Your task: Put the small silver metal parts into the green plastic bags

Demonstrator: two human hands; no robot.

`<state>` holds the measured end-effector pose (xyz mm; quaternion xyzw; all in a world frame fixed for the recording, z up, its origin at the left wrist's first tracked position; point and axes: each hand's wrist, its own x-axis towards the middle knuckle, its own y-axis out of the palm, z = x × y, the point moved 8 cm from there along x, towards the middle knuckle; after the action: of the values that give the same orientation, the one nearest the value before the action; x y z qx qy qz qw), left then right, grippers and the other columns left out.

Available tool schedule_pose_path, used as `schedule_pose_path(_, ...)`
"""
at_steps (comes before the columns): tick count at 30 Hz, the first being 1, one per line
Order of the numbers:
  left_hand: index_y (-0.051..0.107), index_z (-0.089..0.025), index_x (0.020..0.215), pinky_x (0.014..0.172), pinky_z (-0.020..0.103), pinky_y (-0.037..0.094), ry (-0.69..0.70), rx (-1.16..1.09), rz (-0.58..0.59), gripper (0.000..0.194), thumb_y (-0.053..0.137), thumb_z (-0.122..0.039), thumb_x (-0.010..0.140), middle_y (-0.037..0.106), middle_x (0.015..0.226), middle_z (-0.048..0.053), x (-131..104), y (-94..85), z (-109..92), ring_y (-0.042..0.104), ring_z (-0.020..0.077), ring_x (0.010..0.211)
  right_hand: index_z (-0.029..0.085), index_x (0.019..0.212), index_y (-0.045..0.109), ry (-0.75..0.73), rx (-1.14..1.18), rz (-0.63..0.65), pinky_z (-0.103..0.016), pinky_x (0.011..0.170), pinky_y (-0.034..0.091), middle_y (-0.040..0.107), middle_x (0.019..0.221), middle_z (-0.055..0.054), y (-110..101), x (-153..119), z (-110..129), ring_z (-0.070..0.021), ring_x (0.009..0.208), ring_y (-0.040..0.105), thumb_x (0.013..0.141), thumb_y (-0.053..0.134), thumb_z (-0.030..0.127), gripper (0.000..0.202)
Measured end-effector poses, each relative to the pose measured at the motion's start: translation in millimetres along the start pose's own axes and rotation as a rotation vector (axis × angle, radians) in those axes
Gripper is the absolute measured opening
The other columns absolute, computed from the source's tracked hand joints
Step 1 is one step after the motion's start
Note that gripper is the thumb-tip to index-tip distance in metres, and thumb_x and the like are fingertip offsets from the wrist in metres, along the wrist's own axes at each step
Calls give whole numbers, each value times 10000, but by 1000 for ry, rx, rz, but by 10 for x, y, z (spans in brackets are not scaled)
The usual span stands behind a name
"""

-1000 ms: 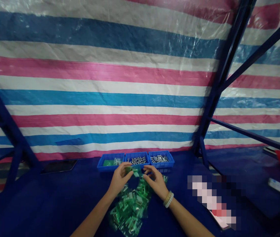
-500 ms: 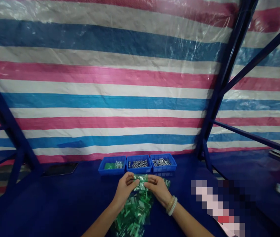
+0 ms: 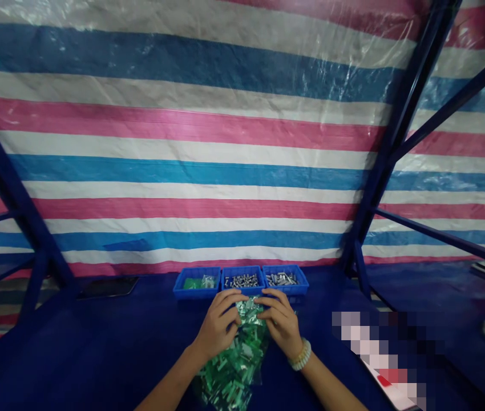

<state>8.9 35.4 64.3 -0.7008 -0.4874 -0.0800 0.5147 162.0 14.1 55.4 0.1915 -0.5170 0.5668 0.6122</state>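
Note:
A heap of small clear-green plastic bags (image 3: 234, 371) with pale and metallic-looking pieces inside lies on the blue table in front of me. My left hand (image 3: 221, 325) is at the left of the heap's far end, fingers curved and apart, the tips at the edge of a shiny small bag (image 3: 249, 313). From the other side my right hand (image 3: 283, 322) reaches to the same bag with spread fingers touching it. Neither hand is closed around anything. A pale beaded bracelet (image 3: 301, 355) circles my right wrist.
Three blue trays stand beyond my hands: one with green and clear packets (image 3: 197, 294), two with small metal parts (image 3: 242, 281) (image 3: 282, 278). A dark flat device (image 3: 109, 287) lies at left, a partly blurred-out object (image 3: 390, 388) at right. Blue frame posts (image 3: 375, 171) rise before a striped sheet (image 3: 191, 208).
Both hands held a small bag pinched between thumbs and fingers above the heap. Now the fingers have spread and the bag rests on the heap's far end.

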Motion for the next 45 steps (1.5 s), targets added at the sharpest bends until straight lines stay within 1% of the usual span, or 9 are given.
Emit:
schedule_pose_path(3, 516, -209, 717, 939, 424, 440, -280, -324, -44, 87, 574, -206, 782, 674, 1054, 89, -15, 56, 217, 584, 263, 1053, 232, 874, 665, 162, 91, -35, -408, 812, 508, 724, 884, -63, 6, 4, -122, -238, 894, 649, 883, 517, 140, 174)
schedule_pose_path(6, 480, -214, 826, 677, 314, 514, -610, -582, -64, 221, 616, -383, 781, 652, 727, 10, -141, 269, 480, 645, 193, 709, 201, 1091, 607, 390, 182, -34, -311, 689, 514, 673, 733, -20, 78, -50, -313, -182, 680, 632, 870, 579, 226, 225)
schedule_pose_path(11, 535, -186, 847, 533, 253, 490, -764, -546, -119, 329, 603, -498, 768, 609, 623, -13, -251, 359, 746, 648, 174, 586, 173, 1178, 554, 524, 311, 72, -262, 616, 484, 600, 615, 28, 254, -130, -455, -148, 578, 579, 901, 539, 304, 306)
schedule_pose_path(14, 555, -187, 907, 547, 243, 481, -766, -401, -229, 331, 592, -490, 777, 618, 637, -16, -228, 51, 974, 655, 175, 612, 172, 1150, 575, 533, 324, 41, -277, 634, 493, 632, 632, 8, 225, -143, -491, -161, 597, 603, 918, 516, 329, 286)
schedule_pose_path(20, 550, -208, 1080, 833, 349, 477, -720, 88, -447, 292, 554, -346, 822, 685, 916, 59, -254, -932, 1495, 643, 261, 946, 169, 1094, 615, 546, 301, 6, -268, 599, 485, 630, 634, -6, 172, -156, -530, -168, 592, 600, 916, 523, 365, 280)
schedule_pose_path(24, 631, -211, 1045, 880, 370, 454, -719, 322, -390, 248, 581, -272, 810, 687, 865, 57, -326, -1117, 1656, 616, 276, 950, 171, 1091, 618, 563, 318, 31, -262, 603, 484, 630, 646, -5, 205, -183, -556, -168, 600, 605, 915, 520, 375, 286)
schedule_pose_path(34, 671, -192, 1022, 883, 376, 432, -746, 604, -269, 251, 531, -201, 814, 577, 1014, 106, -283, -1045, 1497, 522, 308, 1050, 157, 1012, 648, 593, 306, 65, -267, 600, 486, 628, 636, -15, 245, -221, -617, -175, 593, 604, 894, 537, 377, 273)
schedule_pose_path(40, 675, -217, 823, 747, 284, 427, -583, 368, 182, 113, 586, -281, 796, 615, 735, 7, -194, -536, 1153, 587, 206, 772, 159, 952, 660, 584, 266, 60, -273, 628, 483, 633, 640, -19, 242, -233, -600, -179, 608, 601, 889, 535, 345, 233)
schedule_pose_path(45, 676, -204, 828, 647, 246, 410, -510, 124, 472, 382, 823, -296, 486, 630, 858, 2, -329, -129, 973, 578, 201, 760, 159, 944, 662, 570, 259, 100, -276, 646, 486, 642, 656, -24, 270, -249, -626, -183, 629, 609, 887, 531, 306, 204)
